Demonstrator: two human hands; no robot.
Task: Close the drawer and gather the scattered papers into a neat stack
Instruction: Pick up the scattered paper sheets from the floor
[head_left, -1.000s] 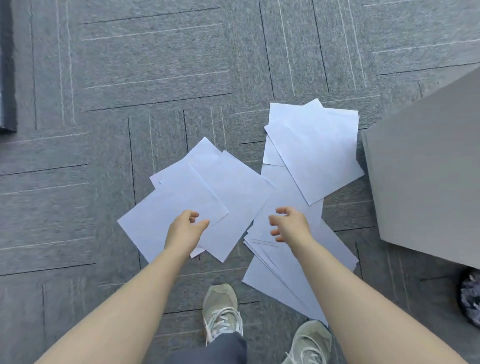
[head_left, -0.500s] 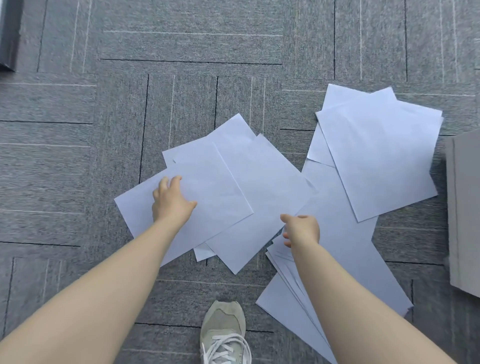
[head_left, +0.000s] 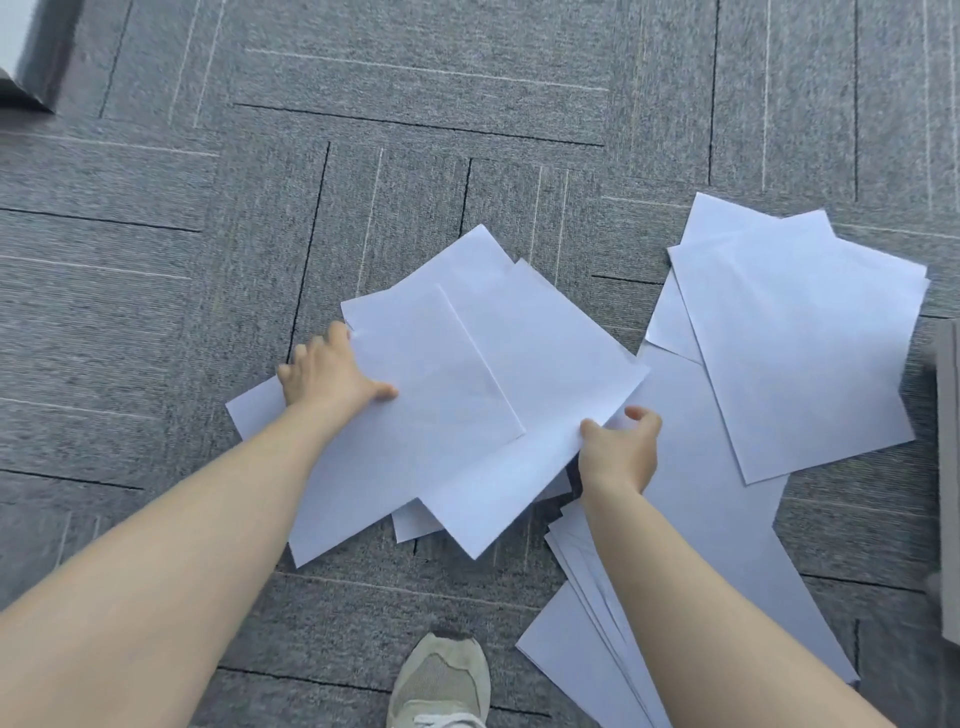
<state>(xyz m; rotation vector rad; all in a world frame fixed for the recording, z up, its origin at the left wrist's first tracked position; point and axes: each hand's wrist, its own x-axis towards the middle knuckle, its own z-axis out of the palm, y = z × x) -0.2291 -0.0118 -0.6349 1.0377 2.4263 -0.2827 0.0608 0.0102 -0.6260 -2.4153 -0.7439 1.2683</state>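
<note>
White papers lie scattered on the grey carpet in three loose groups. My left hand (head_left: 332, 376) grips the left edge of the left group of papers (head_left: 467, 384), thumb on top and fingers curled around the edge. On that group's lower right edge, my right hand (head_left: 618, 449) pinches a sheet, which is slightly raised off the floor. A second group of papers (head_left: 800, 343) lies at the upper right. A fanned group of papers (head_left: 701, 545) runs under my right forearm. The side of a grey cabinet (head_left: 949, 467) shows at the right edge; its drawer is out of sight.
My shoe (head_left: 441, 680) stands on the carpet at the bottom centre, just below the papers. A dark piece of furniture (head_left: 31, 57) sits in the top left corner. Bare carpet (head_left: 415, 104) stretches beyond the papers.
Both hands went from hovering over the papers to taking hold of the left group's two sides. The view shifted left, so the cabinet slid to the right edge.
</note>
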